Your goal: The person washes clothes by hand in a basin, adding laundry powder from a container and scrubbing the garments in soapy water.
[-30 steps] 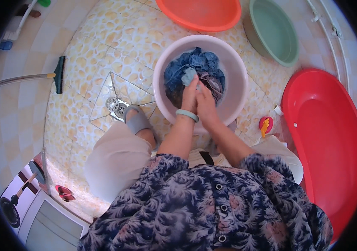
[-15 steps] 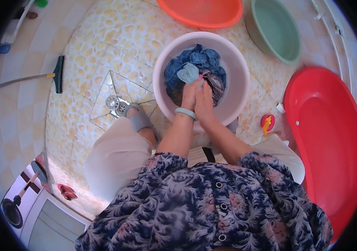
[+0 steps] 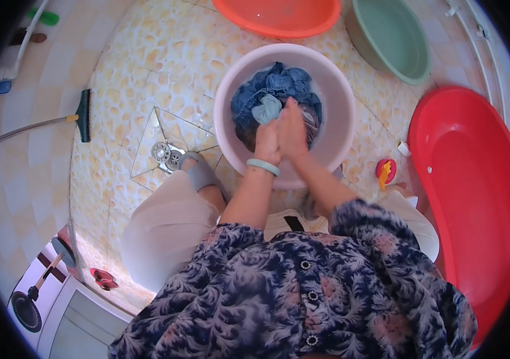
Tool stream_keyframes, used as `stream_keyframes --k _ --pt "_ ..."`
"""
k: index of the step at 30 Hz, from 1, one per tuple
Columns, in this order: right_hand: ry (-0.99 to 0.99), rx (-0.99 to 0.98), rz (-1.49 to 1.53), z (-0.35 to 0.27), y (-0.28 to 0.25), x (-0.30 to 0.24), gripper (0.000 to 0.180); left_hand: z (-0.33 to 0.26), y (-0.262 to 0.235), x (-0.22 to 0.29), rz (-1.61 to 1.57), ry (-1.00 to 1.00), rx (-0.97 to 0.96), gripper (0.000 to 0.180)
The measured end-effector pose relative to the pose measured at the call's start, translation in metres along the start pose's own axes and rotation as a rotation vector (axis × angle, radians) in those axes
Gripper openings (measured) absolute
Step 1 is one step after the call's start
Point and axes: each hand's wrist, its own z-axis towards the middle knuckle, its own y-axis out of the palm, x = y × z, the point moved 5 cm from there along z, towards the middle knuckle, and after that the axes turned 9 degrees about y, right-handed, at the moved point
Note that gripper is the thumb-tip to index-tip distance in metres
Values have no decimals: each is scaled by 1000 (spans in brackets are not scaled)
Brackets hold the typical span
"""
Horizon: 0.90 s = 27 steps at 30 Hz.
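Head view: the left hand (image 3: 267,142) clamps a pale blue cloth (image 3: 267,110) over dark blue clothes (image 3: 291,81) in the pink basin (image 3: 340,122), which stands near the slippers (image 3: 200,173), presumably for easy reach; the right hand (image 3: 292,130) presses alongside, likely bracing, its own grip unclear.

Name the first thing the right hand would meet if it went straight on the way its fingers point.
Probably the dark blue cloth in the tub, just beyond the right hand; depth is unclear, so the hand might pass above it.
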Motion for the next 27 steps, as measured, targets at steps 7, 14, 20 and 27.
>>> stream_keyframes --k 7,14,20,27 --pt "654 -579 120 10 -2 -19 39 2 -8 10 -375 -29 144 30" --pt "262 -274 -51 36 -1 -4 41 -9 3 3 -378 -29 100 30" --pt "497 -333 69 32 8 6 43 -4 5 8 -240 -46 155 26" --pt "352 9 32 35 9 57 42 -10 14 -1 -237 -65 63 27"
